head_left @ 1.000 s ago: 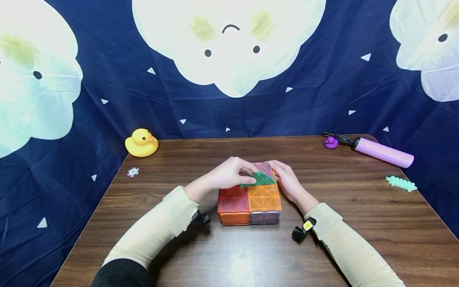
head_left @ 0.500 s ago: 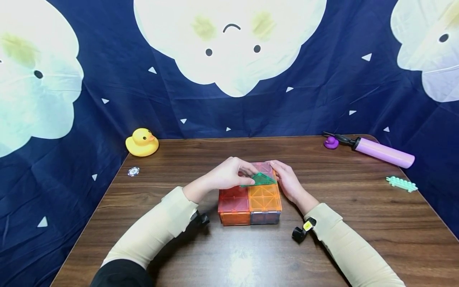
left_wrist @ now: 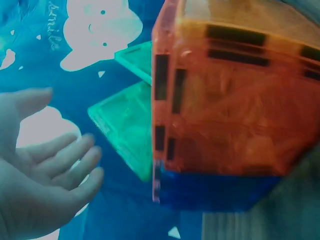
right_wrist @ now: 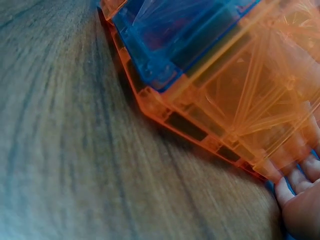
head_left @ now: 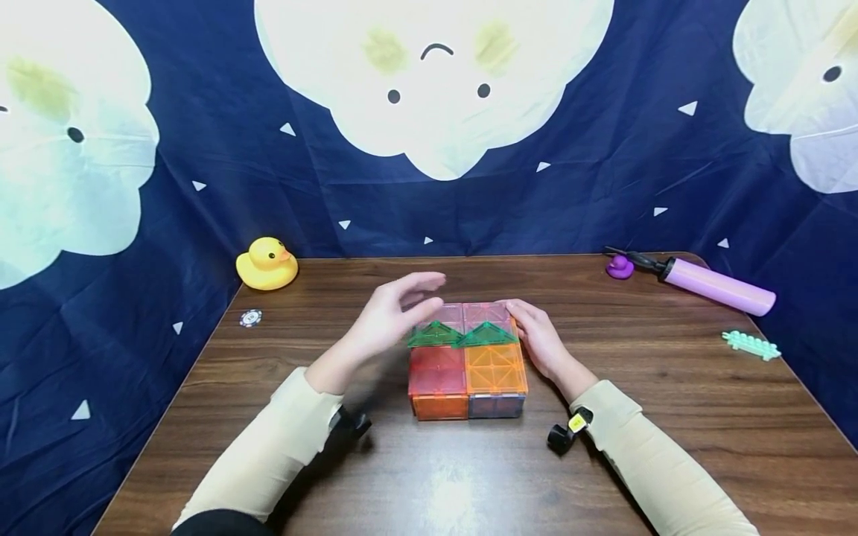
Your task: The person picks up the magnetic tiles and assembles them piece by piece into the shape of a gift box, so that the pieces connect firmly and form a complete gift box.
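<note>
**Two hands at a block of magnetic tiles**

Head view: a low box of translucent plastic magnetic tiles (head_left: 467, 372), red, orange, pink and blue, sits mid-table on the dark wooden table (head_left: 670, 417). Two green triangular tiles (head_left: 462, 335) stand side by side across its top. The left hand (head_left: 392, 316) hovers just left of the box, fingers spread loosely, holding nothing. The right hand (head_left: 539, 339) lies against the box's right side, fingers fairly straight. Far left sit a yellow rubber duck (head_left: 267, 264) and a small poker chip (head_left: 249, 318); far right, a small purple duck (head_left: 619, 266), a lilac hand pump (head_left: 713, 285) and a mint-green toothed plastic piece (head_left: 751, 344).

Left wrist view: the left hand's relaxed, wide fingers (left_wrist: 65, 160) are near a green triangle (left_wrist: 127, 125), apart from it.

Right wrist view: the right fingertips (right_wrist: 300, 182) touch the box's orange wall (right_wrist: 240, 100).
</note>
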Demonstrator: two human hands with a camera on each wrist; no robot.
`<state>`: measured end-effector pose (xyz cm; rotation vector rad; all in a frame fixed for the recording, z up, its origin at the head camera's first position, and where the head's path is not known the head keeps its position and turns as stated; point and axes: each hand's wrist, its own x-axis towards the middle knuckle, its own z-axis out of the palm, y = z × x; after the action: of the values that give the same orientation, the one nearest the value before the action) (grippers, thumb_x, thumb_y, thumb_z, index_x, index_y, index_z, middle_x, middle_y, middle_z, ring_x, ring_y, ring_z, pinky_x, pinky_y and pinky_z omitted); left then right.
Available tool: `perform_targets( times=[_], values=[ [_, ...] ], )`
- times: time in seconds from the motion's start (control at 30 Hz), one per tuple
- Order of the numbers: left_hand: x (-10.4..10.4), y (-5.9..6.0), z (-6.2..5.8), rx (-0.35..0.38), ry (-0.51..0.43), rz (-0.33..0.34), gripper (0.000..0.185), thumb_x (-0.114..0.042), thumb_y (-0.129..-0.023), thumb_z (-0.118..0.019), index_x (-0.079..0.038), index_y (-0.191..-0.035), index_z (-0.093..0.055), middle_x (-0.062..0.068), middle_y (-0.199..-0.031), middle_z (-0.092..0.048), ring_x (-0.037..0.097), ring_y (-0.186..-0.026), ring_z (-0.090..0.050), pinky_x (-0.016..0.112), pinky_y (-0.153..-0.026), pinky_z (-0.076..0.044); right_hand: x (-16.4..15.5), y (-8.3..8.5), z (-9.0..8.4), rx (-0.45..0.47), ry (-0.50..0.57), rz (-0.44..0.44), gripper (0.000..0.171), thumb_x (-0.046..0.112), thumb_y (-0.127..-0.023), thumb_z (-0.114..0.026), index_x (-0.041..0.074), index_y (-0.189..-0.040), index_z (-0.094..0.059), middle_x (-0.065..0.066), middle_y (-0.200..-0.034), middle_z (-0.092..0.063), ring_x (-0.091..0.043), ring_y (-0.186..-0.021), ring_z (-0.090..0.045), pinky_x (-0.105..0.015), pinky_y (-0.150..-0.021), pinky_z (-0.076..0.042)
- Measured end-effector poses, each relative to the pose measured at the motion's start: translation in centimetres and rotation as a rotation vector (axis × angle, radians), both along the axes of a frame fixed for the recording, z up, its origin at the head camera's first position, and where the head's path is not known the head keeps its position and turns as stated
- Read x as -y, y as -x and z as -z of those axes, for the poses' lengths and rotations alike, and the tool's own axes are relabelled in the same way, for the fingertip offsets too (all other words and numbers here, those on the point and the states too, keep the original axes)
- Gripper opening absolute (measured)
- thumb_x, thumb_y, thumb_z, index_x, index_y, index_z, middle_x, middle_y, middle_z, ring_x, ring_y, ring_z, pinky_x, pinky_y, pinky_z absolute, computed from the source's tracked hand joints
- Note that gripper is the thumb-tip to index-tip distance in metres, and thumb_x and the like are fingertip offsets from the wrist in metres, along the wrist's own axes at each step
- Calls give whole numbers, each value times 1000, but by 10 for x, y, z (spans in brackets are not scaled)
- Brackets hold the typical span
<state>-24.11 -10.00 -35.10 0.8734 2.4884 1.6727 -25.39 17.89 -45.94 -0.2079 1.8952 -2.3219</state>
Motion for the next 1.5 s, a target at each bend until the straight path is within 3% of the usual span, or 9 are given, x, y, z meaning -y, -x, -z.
perform_targets(
  times=[0.13,0.27,0.4,0.53,0.63,0.8,1.03,1.3,1.5],
  values=[
    [18,-13,10,9,-89,-141,42,-11,-102,-62,3,-141,-56,19,-139,-60,32,-128,-57,47,-109,-43,-3,-3,-1,13,-29,24,48,30,-110,-48,-7,-141,-53,-8,-131,-63,-10,-115,-60,-25,-95,-51],
    [37,-28,24,97,-65,-171,48,-12,-103,-60,6,-146,-47,23,-146,-53,37,-133,-52,50,-110,-41,-7,-8,-2,21,-53,31,52,31,-109,-49,-3,-149,-47,-17,-149,-50,-8,-121,-57,-24,-99,-48],
    [48,-40,42,254,2,-104,63,-17,-100,-65,4,-153,-37,24,-154,-42,39,-139,-44,51,-110,-40,-11,-16,-3,16,-65,29,52,28,-109,-50,0,-153,-43,-16,-155,-44,-6,-124,-55,-23,-102,-46],
    [48,-48,59,380,8,-22,77,-15,-96,-72,4,-157,-28,26,-159,-33,40,-143,-39,51,-111,-38,-14,-24,-3,-16,-86,18,54,25,-109,-49,1,-156,-38,-15,-159,-39,-5,-127,-52,-21,-102,-45],
    [43,-53,69,405,-2,31,85,-13,-93,-76,7,-157,-24,28,-159,-31,42,-143,-38,49,-110,-40,-14,-29,-3,-28,-88,3,56,24,-109,-49,3,-159,-33,-15,-161,-34,-4,-126,-52,-21,-101,-46],
    [34,-58,79,387,32,101,96,-15,-89,-81,2,-161,-19,24,-158,-34,39,-141,-40,39,-105,-45,-13,-32,-2,-19,-67,-15,57,24,-110,-47,5,-160,-30,-16,-163,-31,-4,-122,-55,-23,-99,-48],
    [26,-54,81,389,31,94,99,-15,-88,-82,0,-162,-17,21,-160,-33,36,-141,-41,34,-101,-48,-14,-28,-2,-18,-51,-12,58,24,-111,-44,4,-161,-26,-15,-164,-27,-7,-127,-52,-23,-100,-47],
    [22,-31,84,416,-29,91,97,-10,-88,-81,4,-160,-17,22,-161,-31,37,-142,-41,36,-103,-47,-14,-9,-3,-2,-41,4,56,24,-112,-39,6,-163,-23,-14,-166,-25,-25,-144,-36,-25,-101,-46],
    [16,-17,84,414,-52,77,96,-7,-88,-80,7,-159,-17,24,-161,-30,38,-142,-39,38,-105,-46,-16,8,-2,-10,-60,-4,56,25,-113,-35,8,-163,-21,-12,-166,-24,-27,-147,-31,-34,-110,-40]
  ],
)
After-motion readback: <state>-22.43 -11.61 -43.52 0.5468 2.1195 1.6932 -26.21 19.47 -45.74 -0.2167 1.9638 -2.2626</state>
